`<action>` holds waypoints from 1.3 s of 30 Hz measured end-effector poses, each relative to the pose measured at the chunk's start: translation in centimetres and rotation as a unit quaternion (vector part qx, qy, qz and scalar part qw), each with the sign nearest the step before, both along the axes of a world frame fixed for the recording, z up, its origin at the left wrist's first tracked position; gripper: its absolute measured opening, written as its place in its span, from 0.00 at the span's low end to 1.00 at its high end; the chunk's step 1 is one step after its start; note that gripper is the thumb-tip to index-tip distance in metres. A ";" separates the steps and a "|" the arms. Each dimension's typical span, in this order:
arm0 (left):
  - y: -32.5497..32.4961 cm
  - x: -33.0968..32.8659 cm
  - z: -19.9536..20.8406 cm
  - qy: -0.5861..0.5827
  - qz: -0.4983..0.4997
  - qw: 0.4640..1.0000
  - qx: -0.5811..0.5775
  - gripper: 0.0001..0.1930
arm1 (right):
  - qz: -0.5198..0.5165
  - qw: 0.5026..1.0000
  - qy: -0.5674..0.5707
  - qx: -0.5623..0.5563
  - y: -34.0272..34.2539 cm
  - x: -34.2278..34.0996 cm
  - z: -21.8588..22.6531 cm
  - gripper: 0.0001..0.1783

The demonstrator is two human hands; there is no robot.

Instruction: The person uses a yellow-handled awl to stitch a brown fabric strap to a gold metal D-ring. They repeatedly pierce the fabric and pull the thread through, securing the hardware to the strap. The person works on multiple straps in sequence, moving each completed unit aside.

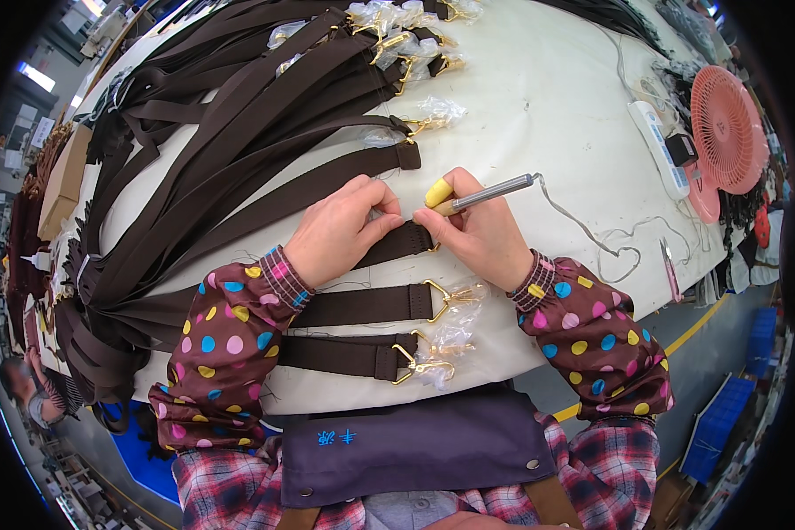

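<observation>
My right hand (pixel 481 231) holds a grey pen-shaped corded tool (pixel 495 191), its tip pointing left toward my other hand. Yellow wrapping covers one of that hand's fingers. My left hand (pixel 349 225) is closed in a pinch, thumb against forefinger; what it grips is too small to make out. Both hands meet over the stitched end of a dark brown webbing strap (pixel 397 244), partly hidden beneath them. Nearer me lie two more strap ends, with a gold snap hook (pixel 449 299) and another gold hook (pixel 415 364) in clear plastic wrap.
A large bundle of brown straps (pixel 238 141) spreads over the white table (pixel 539 115) at left and back, many with wrapped gold hooks. At right are a white power strip (pixel 658 150), a pink fan (pixel 726 128), a loose cord (pixel 583 231) and small pink-handled snips (pixel 670 269).
</observation>
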State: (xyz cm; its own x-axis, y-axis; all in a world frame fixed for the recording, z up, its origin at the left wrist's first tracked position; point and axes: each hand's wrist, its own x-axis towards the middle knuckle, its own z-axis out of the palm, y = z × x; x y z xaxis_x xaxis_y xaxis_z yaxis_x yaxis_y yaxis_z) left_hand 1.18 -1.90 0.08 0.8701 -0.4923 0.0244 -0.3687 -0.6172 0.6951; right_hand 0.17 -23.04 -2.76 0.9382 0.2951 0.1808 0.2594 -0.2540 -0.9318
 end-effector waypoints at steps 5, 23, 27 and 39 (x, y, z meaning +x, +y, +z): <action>-0.1 0.0 0.0 0.003 -0.001 1.000 0.001 0.06 | 0.001 1.000 -0.004 -0.005 0.0 0.0 -0.2 0.14; 0.4 -1.4 2.7 -0.104 0.002 0.983 0.151 0.17 | -0.034 0.994 -0.073 0.079 -0.9 -0.4 2.3 0.13; -0.5 -2.6 2.2 -0.254 0.004 0.951 0.179 0.14 | -0.007 0.993 -0.090 0.070 -1.2 -0.8 2.9 0.12; -0.3 -0.2 1.2 -0.039 -0.097 0.993 0.061 0.13 | 0.031 0.998 -0.056 -0.014 -1.2 -1.1 2.0 0.11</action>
State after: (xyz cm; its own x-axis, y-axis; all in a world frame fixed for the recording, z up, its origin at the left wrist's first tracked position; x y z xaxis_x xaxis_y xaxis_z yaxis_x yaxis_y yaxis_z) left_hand 0.93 -2.23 1.27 0.7567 -0.6535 0.0189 -0.5386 -0.6068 0.5845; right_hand -0.92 -24.22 -0.79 0.8925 0.3582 0.2741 0.3772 -0.2598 -0.8889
